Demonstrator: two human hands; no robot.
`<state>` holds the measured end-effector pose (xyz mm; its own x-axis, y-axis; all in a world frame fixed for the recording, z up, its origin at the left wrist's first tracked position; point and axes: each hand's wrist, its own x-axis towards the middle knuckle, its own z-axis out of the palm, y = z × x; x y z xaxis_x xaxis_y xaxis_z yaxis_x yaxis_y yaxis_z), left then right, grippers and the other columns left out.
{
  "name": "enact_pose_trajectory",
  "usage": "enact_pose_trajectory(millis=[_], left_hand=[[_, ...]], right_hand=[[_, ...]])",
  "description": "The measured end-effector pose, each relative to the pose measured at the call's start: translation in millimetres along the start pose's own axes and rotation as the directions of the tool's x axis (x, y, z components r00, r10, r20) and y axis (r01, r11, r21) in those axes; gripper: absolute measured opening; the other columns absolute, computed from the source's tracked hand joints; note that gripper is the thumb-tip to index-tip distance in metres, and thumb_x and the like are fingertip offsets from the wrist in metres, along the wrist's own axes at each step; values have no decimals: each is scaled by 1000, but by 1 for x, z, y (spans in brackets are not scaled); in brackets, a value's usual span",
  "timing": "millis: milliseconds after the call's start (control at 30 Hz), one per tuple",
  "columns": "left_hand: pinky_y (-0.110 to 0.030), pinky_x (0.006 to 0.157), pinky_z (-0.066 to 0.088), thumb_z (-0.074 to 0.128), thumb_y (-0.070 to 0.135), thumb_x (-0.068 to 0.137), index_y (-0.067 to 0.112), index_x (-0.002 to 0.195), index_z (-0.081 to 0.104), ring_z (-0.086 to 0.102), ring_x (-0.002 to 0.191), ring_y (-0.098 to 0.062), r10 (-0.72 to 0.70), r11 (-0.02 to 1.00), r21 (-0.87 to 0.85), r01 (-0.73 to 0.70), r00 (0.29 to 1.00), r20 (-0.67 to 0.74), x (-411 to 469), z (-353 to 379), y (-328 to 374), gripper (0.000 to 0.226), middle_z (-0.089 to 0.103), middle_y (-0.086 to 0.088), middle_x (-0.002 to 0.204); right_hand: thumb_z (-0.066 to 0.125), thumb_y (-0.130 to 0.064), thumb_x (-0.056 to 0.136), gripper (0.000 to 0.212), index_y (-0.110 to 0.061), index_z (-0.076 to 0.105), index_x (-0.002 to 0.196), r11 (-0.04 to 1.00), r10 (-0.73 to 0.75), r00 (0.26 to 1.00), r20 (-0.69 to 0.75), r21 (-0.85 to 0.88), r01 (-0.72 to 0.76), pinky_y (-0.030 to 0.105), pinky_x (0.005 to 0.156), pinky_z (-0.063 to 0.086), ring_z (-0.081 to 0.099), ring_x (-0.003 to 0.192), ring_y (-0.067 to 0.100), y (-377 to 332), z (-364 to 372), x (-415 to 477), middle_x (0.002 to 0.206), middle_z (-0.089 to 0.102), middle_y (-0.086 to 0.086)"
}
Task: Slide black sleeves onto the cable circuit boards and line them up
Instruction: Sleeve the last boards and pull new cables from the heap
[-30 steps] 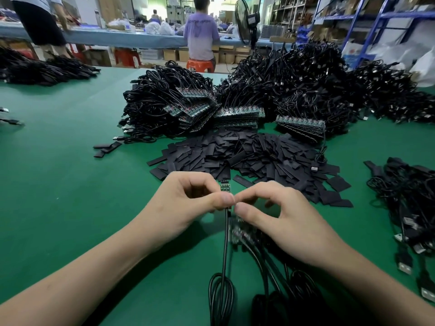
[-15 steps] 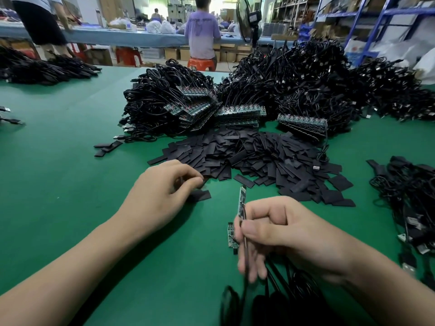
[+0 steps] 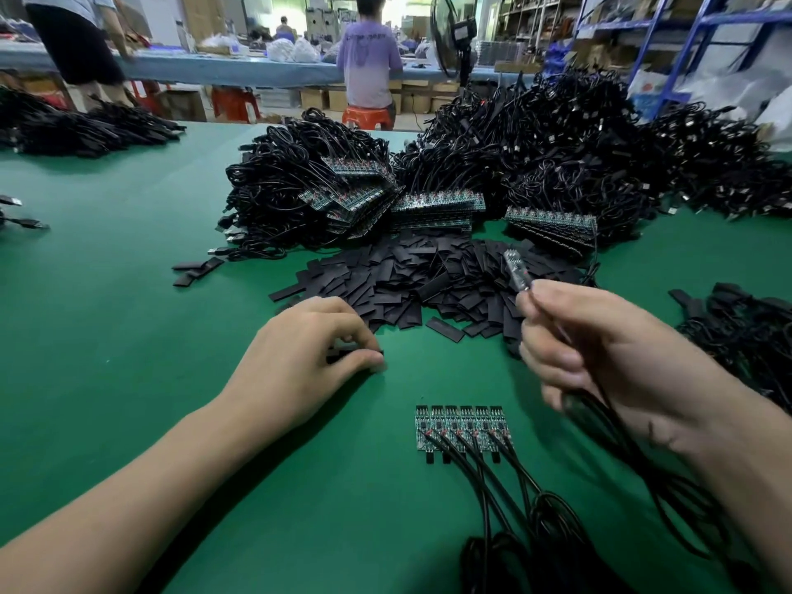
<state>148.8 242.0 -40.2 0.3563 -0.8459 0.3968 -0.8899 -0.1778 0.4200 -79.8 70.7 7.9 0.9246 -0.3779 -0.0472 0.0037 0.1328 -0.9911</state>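
Note:
My right hand [image 3: 608, 353] grips a cable and holds its small circuit board [image 3: 516, 272] raised, blurred, above the sleeve pile. My left hand [image 3: 300, 358] rests on the green table and pinches a flat black sleeve [image 3: 343, 349], mostly hidden under the fingers. A wide heap of loose black sleeves [image 3: 411, 280] lies just beyond both hands. Near me, several bare circuit boards [image 3: 463, 426] lie side by side in a row, their black cables [image 3: 514, 478] trailing toward the lower right.
Stacks of boards with coiled cables [image 3: 343, 195] pile up behind the sleeves. More cable heaps sit at the right [image 3: 745, 332] and far left [image 3: 77, 126]. People stand at a far bench [image 3: 214, 70] by a fan [image 3: 450, 32].
My hands have parted. The right hand lifted one board on its cable up and to the right, uncovering the row of boards; the left moved to the pile's edge and took a sleeve.

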Motion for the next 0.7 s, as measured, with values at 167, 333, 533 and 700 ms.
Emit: enact_pose_trajectory(millis=[167, 333, 533, 700], left_hand=[[-20, 63, 49, 71, 26, 94, 29, 84, 69, 64, 61, -5, -36, 930, -365, 41, 999, 20, -3, 7, 12, 10, 70, 11, 70], [-26, 77, 46, 49, 34, 102, 38, 104, 70, 57, 77, -5, -8, 851, -521, 63, 994, 108, -6, 17, 20, 21, 66, 1, 83], [-15, 85, 41, 51, 39, 100, 39, 106, 59, 56, 96, 2, 69, 888, -459, 7, 986, 150, -10, 18, 25, 11, 60, 23, 98], [-11, 82, 39, 50, 32, 102, 30, 108, 65, 58, 96, 1, 148, 926, -361, -114, 987, 69, -7, 11, 27, 16, 60, 19, 96]], right_hand=[[54, -40, 100, 23, -28, 54, 80, 679, -52, 991, -122, -732, -54, 32, 61, 46, 53, 55, 12, 28, 13, 10, 60, 61, -5], [49, -32, 105, 20, -26, 54, 87, 719, -76, 990, -118, -695, -27, 23, 57, 44, 53, 49, 9, 41, 29, 13, 56, 62, -4], [51, -52, 99, 28, -29, 62, 86, 744, -137, 984, -114, -667, 26, 34, 57, 29, 35, 51, 14, 45, 29, 11, 53, 42, -4], [49, -57, 94, 36, -26, 60, 81, 816, -122, 989, -81, -576, 53, 35, 56, 28, 34, 52, 17, 45, 22, 9, 55, 39, -3]])
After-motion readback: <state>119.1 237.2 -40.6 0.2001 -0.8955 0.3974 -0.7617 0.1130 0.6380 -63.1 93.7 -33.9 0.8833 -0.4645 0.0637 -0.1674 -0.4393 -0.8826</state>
